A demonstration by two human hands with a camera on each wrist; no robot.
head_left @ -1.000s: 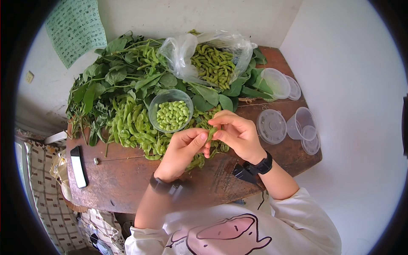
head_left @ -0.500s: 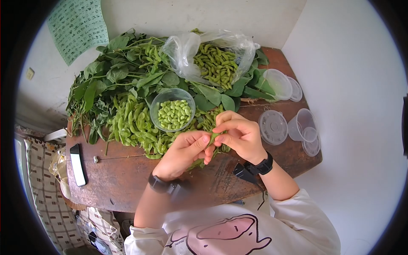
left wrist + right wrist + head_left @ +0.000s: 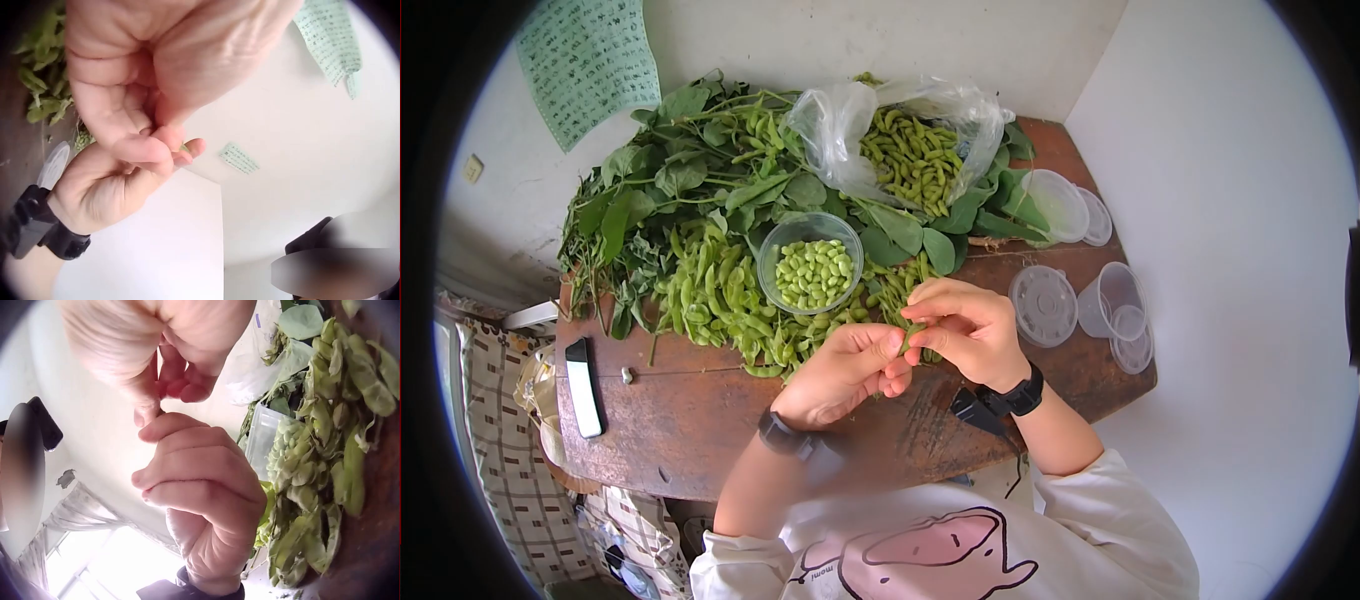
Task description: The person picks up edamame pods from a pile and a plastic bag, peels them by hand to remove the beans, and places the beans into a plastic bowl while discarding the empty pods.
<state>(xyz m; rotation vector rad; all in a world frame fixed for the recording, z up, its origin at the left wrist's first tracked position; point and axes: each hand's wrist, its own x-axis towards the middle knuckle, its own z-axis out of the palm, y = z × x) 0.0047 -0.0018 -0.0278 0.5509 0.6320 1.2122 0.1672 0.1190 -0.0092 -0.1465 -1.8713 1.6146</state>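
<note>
Over the front of the pile, my two hands meet at one green soybean pod. My left hand pinches its near end between thumb and forefinger. The thumb and fingertips of my right hand grip the other end, and most of the pod is hidden by fingers. Only a sliver of green shows in the left wrist view. Just beyond the hands stands a clear round tub holding shelled green beans. Loose pods lie heaped to its left and under the hands.
Leafy bean stalks cover the back of the wooden table. An open plastic bag of pods sits among them. Clear lids and an empty tub lie at the right. A phone rests at the left edge.
Both hands have come slightly closer to the body, still joined at the pod. Less of the pod shows between the fingers than before. The tub and heaps stay in place.
</note>
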